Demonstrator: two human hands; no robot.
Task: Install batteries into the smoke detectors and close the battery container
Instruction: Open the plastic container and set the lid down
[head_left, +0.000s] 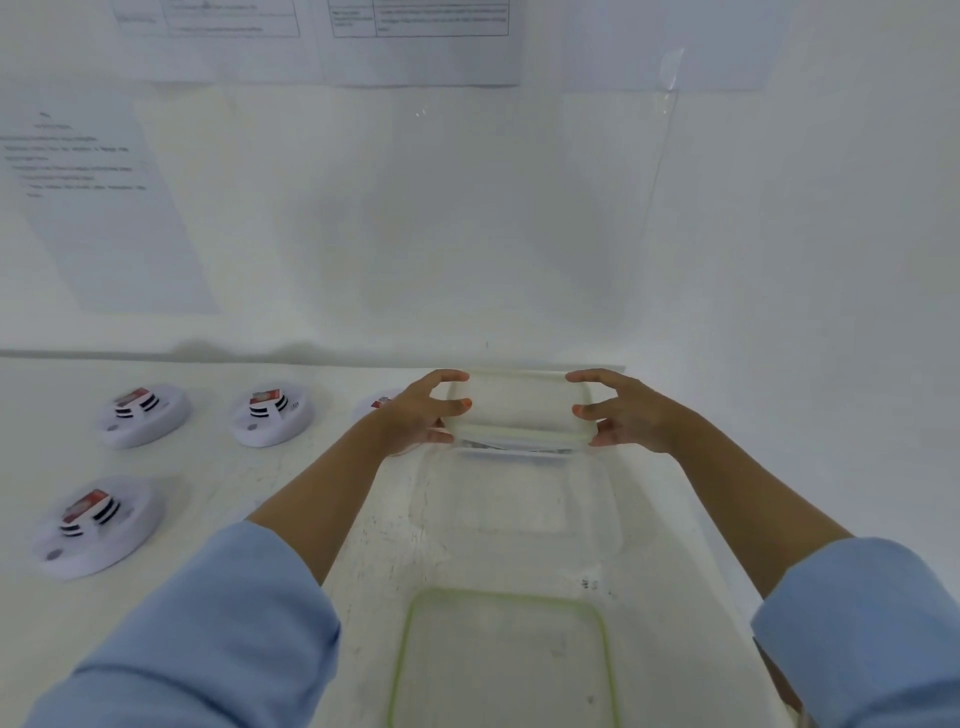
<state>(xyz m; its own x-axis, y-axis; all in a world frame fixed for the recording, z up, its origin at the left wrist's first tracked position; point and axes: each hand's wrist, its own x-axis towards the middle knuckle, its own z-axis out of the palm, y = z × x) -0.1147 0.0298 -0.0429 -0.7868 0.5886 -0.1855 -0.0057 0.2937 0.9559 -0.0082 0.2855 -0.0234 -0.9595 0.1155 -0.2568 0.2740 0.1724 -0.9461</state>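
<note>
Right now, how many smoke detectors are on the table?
4. Back row, left to right: first detector, second detector, and third detector mostly hidden behind the left hand. A front detector sits nearest, far left. Others may hide behind the held container.

1. Illumination: bright, diffuse, cool; whites are washed out.
2. Shadows: soft grey patches are cast on the wall (779, 234) above the grip.
3. Blur: the clear lid (514, 410) in the grip and the smoke detectors (143, 413) to its left are softened.
4. Distortion: sleeves (208, 649) below the grip are stretched.
</note>
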